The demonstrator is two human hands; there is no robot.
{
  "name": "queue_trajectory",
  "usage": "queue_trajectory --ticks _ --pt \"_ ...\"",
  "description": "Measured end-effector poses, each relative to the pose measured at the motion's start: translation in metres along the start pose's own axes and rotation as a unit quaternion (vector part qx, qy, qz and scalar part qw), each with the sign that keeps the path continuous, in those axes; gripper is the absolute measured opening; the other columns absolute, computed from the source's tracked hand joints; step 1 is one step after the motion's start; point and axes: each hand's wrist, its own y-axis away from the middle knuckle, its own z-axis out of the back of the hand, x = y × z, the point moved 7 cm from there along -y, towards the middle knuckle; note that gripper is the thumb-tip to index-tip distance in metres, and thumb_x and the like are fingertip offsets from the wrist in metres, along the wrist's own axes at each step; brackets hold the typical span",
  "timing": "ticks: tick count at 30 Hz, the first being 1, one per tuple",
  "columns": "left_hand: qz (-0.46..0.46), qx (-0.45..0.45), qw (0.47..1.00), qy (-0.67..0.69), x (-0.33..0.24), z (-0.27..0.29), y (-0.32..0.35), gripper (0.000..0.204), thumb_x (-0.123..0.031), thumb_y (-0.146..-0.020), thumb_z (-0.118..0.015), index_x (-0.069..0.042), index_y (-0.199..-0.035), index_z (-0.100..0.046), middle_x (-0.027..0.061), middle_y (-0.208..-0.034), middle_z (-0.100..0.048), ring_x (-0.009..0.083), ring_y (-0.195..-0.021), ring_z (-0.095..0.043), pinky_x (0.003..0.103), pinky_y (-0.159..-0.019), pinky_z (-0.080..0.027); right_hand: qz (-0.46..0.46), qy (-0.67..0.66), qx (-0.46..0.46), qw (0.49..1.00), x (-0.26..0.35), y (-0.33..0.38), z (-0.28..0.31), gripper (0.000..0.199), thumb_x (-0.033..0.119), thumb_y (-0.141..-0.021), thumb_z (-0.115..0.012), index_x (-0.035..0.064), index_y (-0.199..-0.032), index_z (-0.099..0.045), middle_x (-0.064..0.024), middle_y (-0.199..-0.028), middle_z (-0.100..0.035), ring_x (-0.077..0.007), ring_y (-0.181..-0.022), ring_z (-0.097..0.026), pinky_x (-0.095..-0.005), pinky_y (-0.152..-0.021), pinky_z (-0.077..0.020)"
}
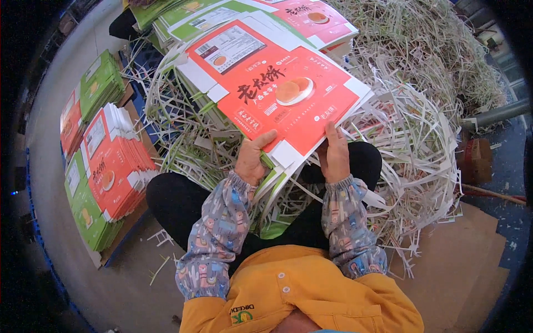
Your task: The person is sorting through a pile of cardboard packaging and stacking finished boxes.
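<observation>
— Head view: left hand (251, 161) and right hand (335, 152) both pinch the near edge of the red carton blank (277, 89), atop its stack on the lap.

— Risk: paper trimmings (411, 139) could snag it, tearing a flap.

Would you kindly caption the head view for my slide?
Both hands, left hand and right hand, grip a red die-cut carton sheet above paper trimmings.
</observation>
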Motion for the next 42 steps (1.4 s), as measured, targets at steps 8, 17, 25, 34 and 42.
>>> queue_trajectory --ticks 8,17,25,34,42 --pt "-0.059 0.028 0.997 0.047 -0.025 -0.03 0.015 0.042 0.005 -0.073 -0.057 0.001 -0.112 -0.043 0.0153 -0.107 -0.054 0.0264 -0.092 -0.058 0.037 -0.079 -0.05 0.027 -0.23 0.1 0.968 0.014 0.012 -0.025 0.02 0.028 -0.089 -0.045 0.0083 -0.086 -0.05 0.0 -0.076 -0.055 -0.013 -0.069 -0.053 -0.0297 -0.068 -0.0457" --pt "-0.107 0.042 0.992 0.055 -0.075 -0.016 0.015 0.037 -0.002 -0.072 -0.059 0.001 -0.108 -0.049 0.0122 -0.098 -0.059 0.0229 -0.085 -0.06 0.035 -0.076 -0.051 -0.026 -0.106 0.229 0.967 0.008 0.012 0.014 0.028 0.03 -0.092 -0.036 0.0079 -0.078 -0.046 -0.0002 -0.053 -0.036 -0.0098 -0.037 -0.033 -0.0204 -0.034 -0.0271" --pt "-0.072 0.03 0.997 -0.017 -0.046 -0.001 0.007 0.038 0.001 -0.071 -0.061 0.002 -0.107 -0.047 0.0127 -0.101 -0.057 0.0211 -0.084 -0.06 0.031 -0.074 -0.052 0.335 0.405 -0.075 0.847 0.04 0.01 0.005 0.021 0.02 -0.085 -0.054 0.0012 -0.086 -0.045 -0.0019 -0.076 -0.046 -0.0065 -0.063 -0.042 -0.0209 -0.054 -0.036" --pt "-0.044 0.024 0.995 -0.087 -0.023 0.01 0.007 0.035 -0.005 -0.073 -0.064 0.001 -0.104 -0.051 0.0097 -0.099 -0.058 0.0176 -0.086 -0.059 0.029 -0.075 -0.049 -0.135 -0.19 0.101 0.967 -0.037 0.019 -0.038 0.042 0.035 -0.087 -0.048 0.003 -0.113 -0.042 -0.0108 -0.102 -0.054 -0.0217 -0.092 -0.055 -0.0334 -0.077 -0.0464" --pt "0.024 0.028 0.952 -0.302 -0.014 0.028 0.044 0.036 -0.031 -0.081 -0.059 -0.002 -0.102 -0.053 0.0016 -0.089 -0.058 0.0081 -0.072 -0.053 0.022 -0.064 -0.043 -0.071 -0.081 -0.001 0.994 -0.034 -0.005 -0.029 0.039 0.031 -0.087 -0.047 -0.0013 -0.109 -0.045 -0.0119 -0.103 -0.055 -0.021 -0.092 -0.057 -0.0331 -0.078 -0.0477"
